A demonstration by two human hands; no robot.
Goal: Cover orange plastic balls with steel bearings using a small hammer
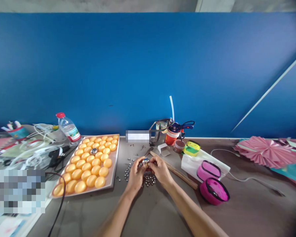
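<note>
My left hand (136,173) and my right hand (160,169) meet over the table's middle, fingers pinched together round a small shiny silver ball (145,161) held between them. Under and around the hands lie several loose steel balls (150,179) scattered on the brown table. A tray (113,166) to the left holds several orange half-shells (93,164), and one silver piece (94,151) rests among them near the far end.
A wooden stick (180,174) lies right of my hands. Two pink round cases (213,191) and a white sheet sit further right, pink paper fans (265,151) beyond. A tool cup (172,135), tape rolls, a water bottle (68,129) and tangled cables (37,153) line the back.
</note>
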